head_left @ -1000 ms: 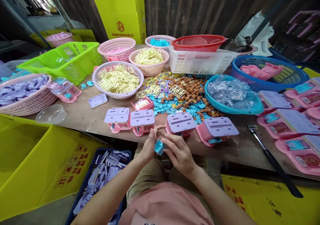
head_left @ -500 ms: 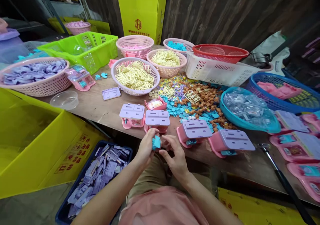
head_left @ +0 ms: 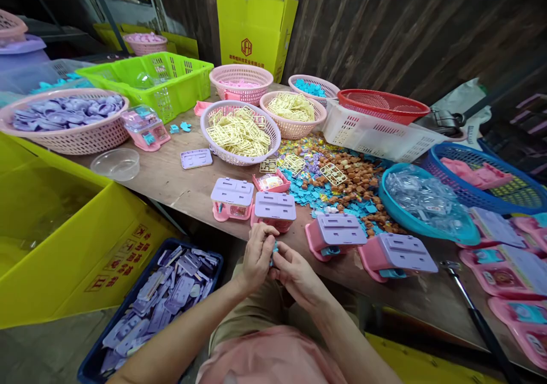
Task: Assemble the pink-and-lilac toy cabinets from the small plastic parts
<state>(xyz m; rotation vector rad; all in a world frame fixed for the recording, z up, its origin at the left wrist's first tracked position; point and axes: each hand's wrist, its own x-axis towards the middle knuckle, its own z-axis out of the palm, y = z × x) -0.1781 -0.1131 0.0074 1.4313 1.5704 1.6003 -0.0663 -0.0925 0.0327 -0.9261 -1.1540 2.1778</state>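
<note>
A small blue plastic piece [head_left: 274, 248] is pinched between my hands above my lap, at the table's front edge; fingers hide most of it. My left hand [head_left: 257, 258] is closed round it from the left. The fingertips of my right hand [head_left: 297, 274] press on it from the right. Just beyond them on the table stand two pink toy boxes with purple lids, the nearer one [head_left: 274, 206] and its neighbour [head_left: 232, 193]. Two more, a middle box [head_left: 341, 229] and a right-hand box [head_left: 400, 253], stand to the right with blue parts at their fronts.
Behind lie loose blue and brown pieces [head_left: 354, 173] and a basket of cream frames [head_left: 240, 136]. A teal bowl [head_left: 387, 201] of clear plastic parts and a hammer [head_left: 470, 304] are at right. A yellow carton [head_left: 51, 258] and a blue crate [head_left: 216, 281] of purple parts sit at left.
My right hand has closed in from the right onto the blue piece. My left hand has turned over it, so less of it shows. The view has shifted slightly.
</note>
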